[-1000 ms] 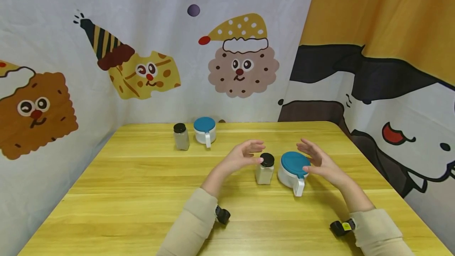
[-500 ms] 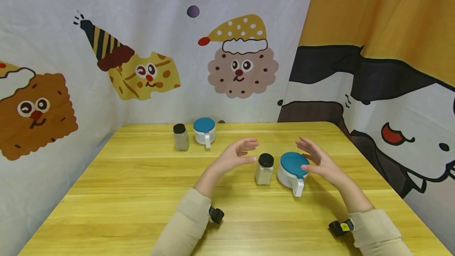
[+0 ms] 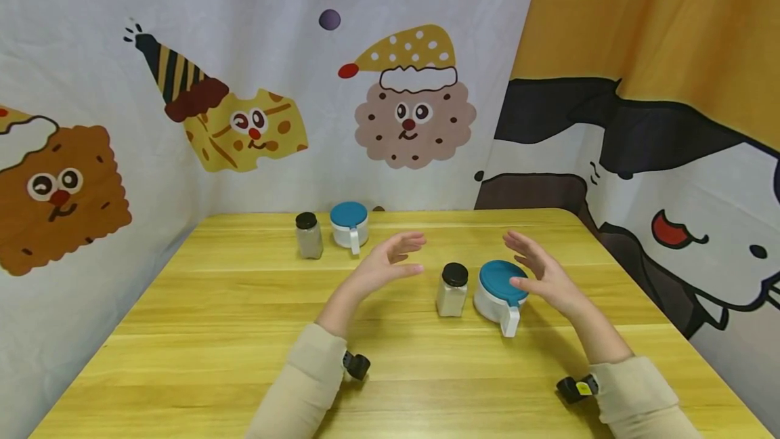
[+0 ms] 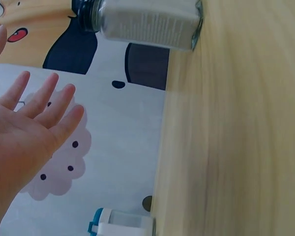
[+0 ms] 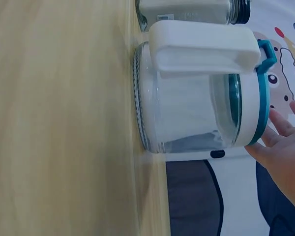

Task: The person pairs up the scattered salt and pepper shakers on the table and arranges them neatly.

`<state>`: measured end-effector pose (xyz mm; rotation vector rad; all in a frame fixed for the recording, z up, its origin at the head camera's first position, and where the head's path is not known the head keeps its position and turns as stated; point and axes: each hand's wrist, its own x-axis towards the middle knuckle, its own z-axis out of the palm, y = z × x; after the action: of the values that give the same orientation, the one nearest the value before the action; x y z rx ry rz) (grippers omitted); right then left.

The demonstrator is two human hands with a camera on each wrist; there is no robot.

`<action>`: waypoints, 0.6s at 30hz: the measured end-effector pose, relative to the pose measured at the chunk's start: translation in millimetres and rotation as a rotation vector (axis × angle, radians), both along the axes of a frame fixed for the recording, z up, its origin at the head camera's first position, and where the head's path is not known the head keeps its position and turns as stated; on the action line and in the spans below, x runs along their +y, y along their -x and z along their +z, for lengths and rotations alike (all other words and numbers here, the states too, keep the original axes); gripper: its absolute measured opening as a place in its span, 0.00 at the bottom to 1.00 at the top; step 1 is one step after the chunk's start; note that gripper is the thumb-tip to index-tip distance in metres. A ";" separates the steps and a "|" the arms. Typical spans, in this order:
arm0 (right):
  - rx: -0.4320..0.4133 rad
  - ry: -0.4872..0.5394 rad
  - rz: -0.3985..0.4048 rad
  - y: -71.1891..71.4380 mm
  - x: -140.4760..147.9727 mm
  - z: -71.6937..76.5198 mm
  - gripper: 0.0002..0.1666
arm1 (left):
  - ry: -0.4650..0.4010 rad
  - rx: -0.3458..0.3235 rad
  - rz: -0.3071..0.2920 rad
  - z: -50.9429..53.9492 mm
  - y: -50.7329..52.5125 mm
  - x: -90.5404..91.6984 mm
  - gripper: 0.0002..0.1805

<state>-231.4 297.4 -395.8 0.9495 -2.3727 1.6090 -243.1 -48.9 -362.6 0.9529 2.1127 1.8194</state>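
My left hand [image 3: 382, 268] is in the air left of the near jars, fingers spread and holding nothing. Closest to it stands a square glass jar [image 3: 451, 300] with a black lid and pale powder inside, upright on the table. Just right of that jar is a round glass seasoning pot [image 5: 187, 108] with a white handle and a blue lid [image 3: 501, 279]. My right hand [image 3: 551, 283] hovers at the pot's right side with fingers relaxed. Its thumb overlaps the lid's edge in the head view; whether it touches I cannot tell.
Toward the back left of the wooden table [image 3: 213, 330] stand a second black-lidded square jar [image 3: 310, 242] and a second blue-lidded pot [image 3: 349, 217]. A printed curtain [image 3: 256, 12] hangs behind the table's far edge and along its sides.
My left hand has drawn away to the left from the near black-lidded jar, where its thumb had been at the lid. My right hand has shifted only slightly left.
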 end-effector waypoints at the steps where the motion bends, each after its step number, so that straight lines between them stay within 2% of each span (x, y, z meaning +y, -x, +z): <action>1: 0.007 0.004 0.005 -0.1 -1.1 0.1 0.46 | 0.002 0.001 0.006 0.6 -0.1 -1.5 0.32; 12: 0.025 0.039 -0.002 -1.4 -11.4 3.1 0.45 | 0.005 0.044 0.049 4.5 0.0 -19.1 0.31; 18: 0.039 0.042 -0.002 -0.9 -13.9 3.2 0.45 | 0.005 0.048 0.052 5.6 -0.3 -26.9 0.31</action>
<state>-230.5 283.5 -392.7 0.9612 -2.3047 1.6172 -242.8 -75.8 -357.1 0.9584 2.1887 1.8326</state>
